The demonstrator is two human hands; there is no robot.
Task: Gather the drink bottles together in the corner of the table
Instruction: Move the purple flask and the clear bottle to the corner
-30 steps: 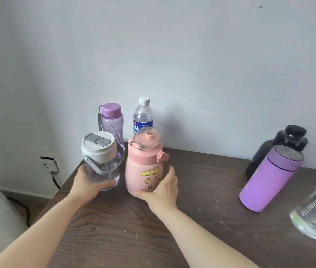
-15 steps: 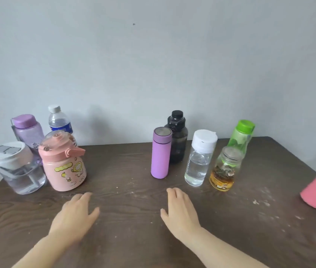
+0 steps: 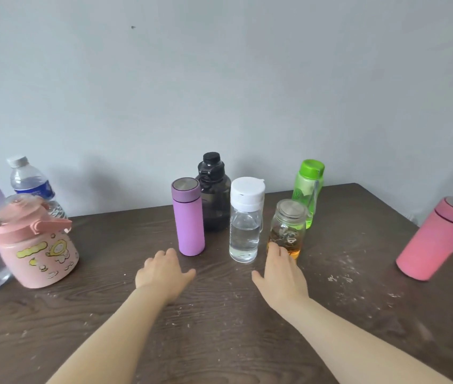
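Head | left hand [image 3: 164,273] near purple flask [image 3: 188,217] | right hand [image 3: 282,275] at tea jar [image 3: 287,230]

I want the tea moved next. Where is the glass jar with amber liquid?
In the head view, the glass jar stands right of centre, between the clear white-capped bottle and the green bottle, with the right hand at its base.
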